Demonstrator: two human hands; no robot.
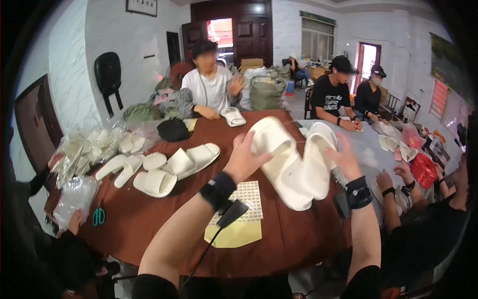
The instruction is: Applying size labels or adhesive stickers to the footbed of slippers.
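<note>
A pair of white slippers is held up over the brown table by my two hands. My left hand (245,160) has its fingers around the edge of the left slipper (273,142), thumb against the strap side. The right slipper (316,172) is gripped at its outer side by my right hand (344,158), which is slightly blurred. Their soles lean together at the lower end. Below the slippers, a sheet of small stickers (250,197) lies on a yellow backing paper (238,234), partly hidden by my left wrist.
Several loose white slippers (155,183) lie to the left, near teal scissors (99,216) and a heap of plastic-wrapped slippers (87,149). A black cloth item (173,129) sits farther back. Across the table a person handles another slipper (232,116); others work at the right, near a red bag (423,170).
</note>
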